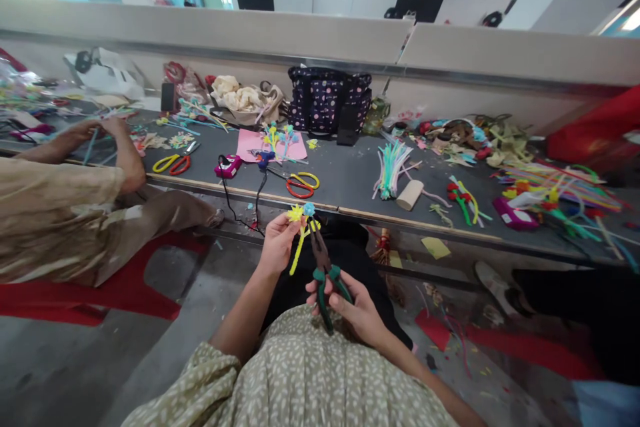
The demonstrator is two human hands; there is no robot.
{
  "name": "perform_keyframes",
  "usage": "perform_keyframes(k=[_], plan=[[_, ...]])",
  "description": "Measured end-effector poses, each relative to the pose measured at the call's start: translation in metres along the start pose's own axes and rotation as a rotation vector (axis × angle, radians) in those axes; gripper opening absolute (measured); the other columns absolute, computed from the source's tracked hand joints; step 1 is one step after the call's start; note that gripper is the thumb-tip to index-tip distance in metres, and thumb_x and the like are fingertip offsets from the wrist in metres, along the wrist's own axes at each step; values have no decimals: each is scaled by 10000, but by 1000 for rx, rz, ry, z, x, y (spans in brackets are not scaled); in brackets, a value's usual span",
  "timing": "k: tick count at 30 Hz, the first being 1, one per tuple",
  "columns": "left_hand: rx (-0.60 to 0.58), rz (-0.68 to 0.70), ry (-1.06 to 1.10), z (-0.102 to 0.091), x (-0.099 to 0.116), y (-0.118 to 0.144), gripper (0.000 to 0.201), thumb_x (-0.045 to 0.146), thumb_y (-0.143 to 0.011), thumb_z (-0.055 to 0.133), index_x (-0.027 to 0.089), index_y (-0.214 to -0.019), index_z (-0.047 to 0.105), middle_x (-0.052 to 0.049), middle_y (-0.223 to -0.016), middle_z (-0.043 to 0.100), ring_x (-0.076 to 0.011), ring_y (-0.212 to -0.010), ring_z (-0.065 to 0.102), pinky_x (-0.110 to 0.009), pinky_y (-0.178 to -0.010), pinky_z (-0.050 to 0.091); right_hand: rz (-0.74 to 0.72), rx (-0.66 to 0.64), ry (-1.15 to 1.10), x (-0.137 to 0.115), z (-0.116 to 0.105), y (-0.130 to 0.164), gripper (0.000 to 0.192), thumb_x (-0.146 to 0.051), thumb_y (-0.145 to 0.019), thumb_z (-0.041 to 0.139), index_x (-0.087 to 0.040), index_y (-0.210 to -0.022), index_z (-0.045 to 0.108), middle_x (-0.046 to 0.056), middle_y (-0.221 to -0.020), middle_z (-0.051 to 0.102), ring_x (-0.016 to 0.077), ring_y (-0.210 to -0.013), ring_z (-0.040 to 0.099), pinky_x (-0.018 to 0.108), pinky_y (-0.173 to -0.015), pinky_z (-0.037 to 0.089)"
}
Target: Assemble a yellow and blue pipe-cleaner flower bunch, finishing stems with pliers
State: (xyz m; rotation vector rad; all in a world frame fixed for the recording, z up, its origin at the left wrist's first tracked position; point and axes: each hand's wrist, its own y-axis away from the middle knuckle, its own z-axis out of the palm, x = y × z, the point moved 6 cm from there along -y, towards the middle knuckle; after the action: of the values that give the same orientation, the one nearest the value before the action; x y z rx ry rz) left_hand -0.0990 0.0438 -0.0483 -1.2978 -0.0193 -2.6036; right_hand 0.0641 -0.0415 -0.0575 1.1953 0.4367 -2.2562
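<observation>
Above my lap, my left hand pinches a small pipe-cleaner flower piece with a yellow bloom, a blue bloom and a yellow stem hanging down. My right hand is wrapped around the green handles of long-nose pliers. The jaws point up and reach the blue bloom; whether they grip it I cannot tell. On the table ahead lie red-and-yellow scissors, a blue glue gun and a pink sheet with finished yellow and blue flowers on it.
A dark patterned bag stands at the back of the table. Bundled pale pipe cleaners and a beige roll lie right of centre. A co-worker's hands work at the left. Colourful stems pile up at the right.
</observation>
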Motion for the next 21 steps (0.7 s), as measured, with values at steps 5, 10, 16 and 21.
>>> perform_keyframes(k=[5, 10, 16, 21], plan=[[-36, 174, -196, 3, 18, -1, 117, 243, -724, 769, 160, -793, 725, -23, -777, 649, -118, -730, 589, -218, -693, 460, 44, -60, -57, 3, 6, -1, 216, -307, -842, 698, -162, -929, 564, 134, -1065, 668, 214, -858, 683, 373, -724, 575], [-79, 312, -339, 11, 34, 2, 61, 219, -766, 725, 160, -763, 708, -26, -783, 601, -130, -760, 550, -239, -702, 431, 67, -66, -86, 5, 6, -1, 235, -317, -836, 703, -160, -927, 554, 137, -1060, 664, 223, -859, 679, 384, -701, 581], [-73, 375, -394, 14, 41, 2, 54, 228, -772, 713, 175, -782, 708, -38, -803, 601, -153, -784, 538, -267, -710, 427, 83, -74, -106, 7, 5, 0, 234, -316, -840, 700, -154, -929, 556, 136, -1048, 665, 209, -838, 677, 373, -697, 580], [-94, 383, -407, 14, 40, 2, 43, 218, -777, 703, 176, -784, 708, -33, -795, 596, -150, -778, 536, -268, -717, 426, 81, -67, -101, 7, 4, 0, 257, -338, -834, 705, -154, -925, 550, 136, -1040, 666, 201, -825, 674, 354, -679, 580]])
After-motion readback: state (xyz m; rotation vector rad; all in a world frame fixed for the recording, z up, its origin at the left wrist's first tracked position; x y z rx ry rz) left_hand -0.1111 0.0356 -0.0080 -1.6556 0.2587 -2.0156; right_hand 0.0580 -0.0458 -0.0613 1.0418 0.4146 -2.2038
